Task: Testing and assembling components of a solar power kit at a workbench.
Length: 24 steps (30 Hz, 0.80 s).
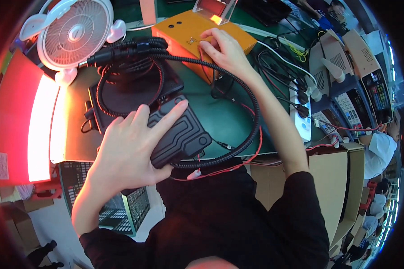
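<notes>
My left hand [130,145] lies on a black ribbed plastic unit [182,132] at the front edge of the green bench [222,119], fingers spread over its top and thumb at its near side. A black corrugated cable [251,107] loops from the unit round to a coil on a second black device [134,87]. Thin red wires [238,165] hang off the bench edge. My right hand [224,49] rests on an orange box [188,29] further back, its fingertips pressed against the top face.
A white desk fan [74,33] stands at the back left. A red lit panel [24,127] fills the left side. A white power strip [300,112] with plugs and stacked bench instruments [359,76] sit to the right. Cardboard boxes [336,179] stand below the bench.
</notes>
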### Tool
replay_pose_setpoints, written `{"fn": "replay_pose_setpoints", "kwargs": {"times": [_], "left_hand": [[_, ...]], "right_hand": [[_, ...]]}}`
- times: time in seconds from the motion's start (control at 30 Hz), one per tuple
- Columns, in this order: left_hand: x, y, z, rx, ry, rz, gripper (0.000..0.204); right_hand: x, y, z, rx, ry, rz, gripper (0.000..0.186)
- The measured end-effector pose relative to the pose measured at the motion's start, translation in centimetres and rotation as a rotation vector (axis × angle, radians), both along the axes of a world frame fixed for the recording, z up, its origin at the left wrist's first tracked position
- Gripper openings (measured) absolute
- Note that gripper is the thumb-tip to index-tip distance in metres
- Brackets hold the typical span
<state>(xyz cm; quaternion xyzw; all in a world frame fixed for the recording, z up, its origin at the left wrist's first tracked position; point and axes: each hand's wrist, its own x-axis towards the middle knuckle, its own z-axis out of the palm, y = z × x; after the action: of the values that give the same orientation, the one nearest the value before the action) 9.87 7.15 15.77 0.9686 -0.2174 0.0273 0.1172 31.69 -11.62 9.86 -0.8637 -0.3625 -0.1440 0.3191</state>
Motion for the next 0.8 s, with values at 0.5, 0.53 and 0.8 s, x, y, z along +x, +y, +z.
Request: {"fn": "replay_pose_setpoints", "kwargs": {"times": [0.5,0.53,0.8], "left_hand": [[-0.1,-0.1,0.0,0.026,-0.001,0.043,0.096],[-0.1,-0.4,0.2,0.01,0.013,0.061,0.095],[-0.2,-0.6,-0.1,-0.157,-0.043,0.068,0.092]], "right_hand": [[-18.7,-8.1,-2.1,0.664,0.105,-0.309,0.013],[-20.9,-8.6,-2.7,0.475,-0.007,-0.288,0.013],[-23.7,0.2,-5.0,0.192,-0.079,0.363,0.038]]}}
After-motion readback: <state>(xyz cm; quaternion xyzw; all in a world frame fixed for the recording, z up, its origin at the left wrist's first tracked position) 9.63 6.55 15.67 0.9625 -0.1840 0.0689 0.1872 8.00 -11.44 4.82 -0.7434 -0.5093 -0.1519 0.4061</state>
